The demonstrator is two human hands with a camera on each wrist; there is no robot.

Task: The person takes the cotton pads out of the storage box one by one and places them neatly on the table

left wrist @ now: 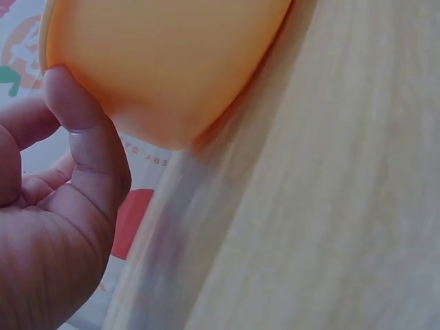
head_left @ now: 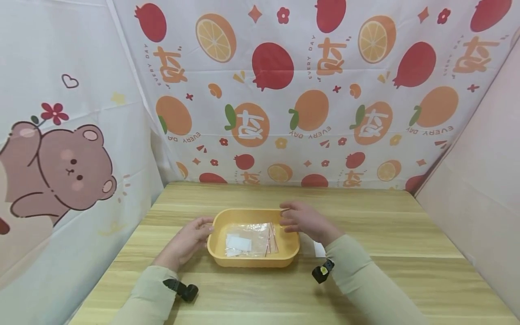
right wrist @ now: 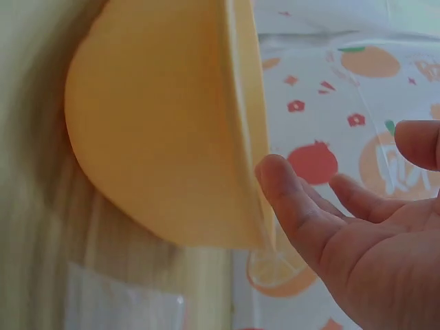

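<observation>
A yellow plastic tray [head_left: 252, 262] stands on the wooden table. In it lie clear zip-lock bags [head_left: 260, 234] with red seal lines, and small white pieces [head_left: 239, 243]. My left hand [head_left: 188, 239] is at the tray's left end; in the left wrist view its thumb [left wrist: 75, 103] touches the rim and the other fingertips are partly hidden. My right hand [head_left: 306, 221] reaches over the right end with fingers apart. The right wrist view has its thumb [right wrist: 282, 182] against or very near the rim, and nothing is held between the fingers.
A white flat piece [head_left: 319, 249] lies on the table under the right wrist, partly covered; the right wrist view shows it as a clear-edged sheet [right wrist: 124, 302]. Fruit-print cloth [head_left: 272, 149] hangs behind the table [head_left: 243, 298], and a bear-print cloth [head_left: 73, 180] hangs at left.
</observation>
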